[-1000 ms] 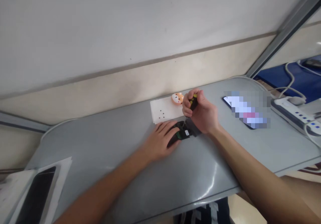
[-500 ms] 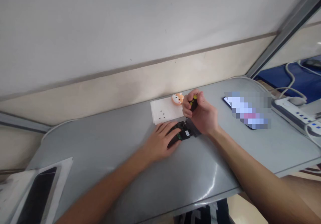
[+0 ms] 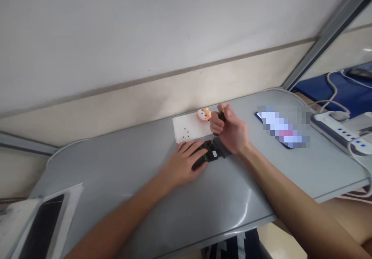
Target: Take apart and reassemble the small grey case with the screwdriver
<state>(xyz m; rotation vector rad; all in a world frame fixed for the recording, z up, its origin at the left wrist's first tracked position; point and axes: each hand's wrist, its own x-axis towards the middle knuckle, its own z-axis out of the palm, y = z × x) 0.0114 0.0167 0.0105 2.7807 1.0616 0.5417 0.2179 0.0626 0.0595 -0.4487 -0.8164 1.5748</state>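
Left hand (image 3: 181,164): my fingers and thumb are clamped on the black electronic device (image 3: 214,154).
Device: on the grey tabletop (image 3: 130,162), toward 3 o'clock from my left palm.
Right hand (image 3: 234,133): my fist wraps the black-and-yellow screwdriver (image 3: 222,116), between 1 and 2 o'clock of the device; tip contact, I cannot tell.
Paper (image 3: 178,122): at 11 o'clock, bearing small dark specks (image 3: 188,132) and a dog-face case (image 3: 203,114).

Wall (image 3: 162,26): dim, softly lit
Tabletop (image 3: 116,166): curved glare near front edge
Phone (image 3: 273,125): bright screen, pixelated
Black device (image 3: 210,158): blurred
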